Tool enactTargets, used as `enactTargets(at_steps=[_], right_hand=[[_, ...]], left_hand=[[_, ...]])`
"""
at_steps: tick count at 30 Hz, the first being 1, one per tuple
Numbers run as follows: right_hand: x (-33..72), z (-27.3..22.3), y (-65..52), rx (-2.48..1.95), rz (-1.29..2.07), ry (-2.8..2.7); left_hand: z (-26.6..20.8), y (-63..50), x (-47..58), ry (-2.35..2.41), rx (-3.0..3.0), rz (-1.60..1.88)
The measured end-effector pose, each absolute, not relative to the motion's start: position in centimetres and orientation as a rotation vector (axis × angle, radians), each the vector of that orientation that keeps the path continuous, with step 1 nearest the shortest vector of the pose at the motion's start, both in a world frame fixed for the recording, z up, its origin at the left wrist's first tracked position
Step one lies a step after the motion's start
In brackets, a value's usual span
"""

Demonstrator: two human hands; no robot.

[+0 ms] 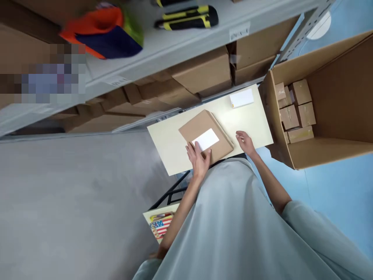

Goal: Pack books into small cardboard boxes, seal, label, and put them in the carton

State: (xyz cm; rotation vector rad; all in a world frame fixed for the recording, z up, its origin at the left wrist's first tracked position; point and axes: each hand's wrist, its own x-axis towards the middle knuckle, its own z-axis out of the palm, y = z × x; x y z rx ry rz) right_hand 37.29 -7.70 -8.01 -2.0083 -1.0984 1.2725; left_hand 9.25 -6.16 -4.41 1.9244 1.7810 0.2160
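Observation:
A flat brown cardboard box [206, 122] lies at an angle on the pale yellow tabletop [163, 142]. On its top face is a white blank-looking label [206, 139]. My left hand [199, 158] rests on the box with fingers spread, its fingertips at the label's lower left edge. Just beyond the box's right side, my right hand [245, 143] hovers over the tabletop, fingers loosely bent and nothing visible in them. A white stack of labels or paper [242, 98] lies at the table's far right corner.
A large open carton [338, 144] stands at the right, with several small boxes [303, 93] inside. Ahead runs a grey shelf [180, 58] holding yellow-black cutters [189, 17], a colourful item [107, 33] and brown boxes [204, 70] below. A lower surface holds a flag-patterned item [161, 226].

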Motion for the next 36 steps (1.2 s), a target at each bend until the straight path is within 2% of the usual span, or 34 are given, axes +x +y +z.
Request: enactTargets(at_steps=[5, 14, 23, 27, 36], right_hand=[[37.6, -11.2, -9.6, -1.847, 1.552, -1.036], [37.4, -15.2, -6.5, -1.591, 1.607, -1.019], [37.4, -16.1, -2.8, -1.76, 1.799, -0.826], [37.5, -15.7, -2.1, -1.666, 1.924, -0.687], [37.9, -16.1, -2.6, -1.532, 1.738, -0.847]], left_hand=[[-3.7, -5.4, 14.4, 1.633, 2.132, 0.102], [-5.4, -4.4, 17.7, 1.587, 2.098, 0.11], [-5.6, -4.4, 18.1, 1.628, 2.063, 0.117], [-5.5, -4.4, 18.2, 1.637, 2.025, 0.121], [-5.9, -4.6, 18.0, 1.641, 2.054, 0.146]])
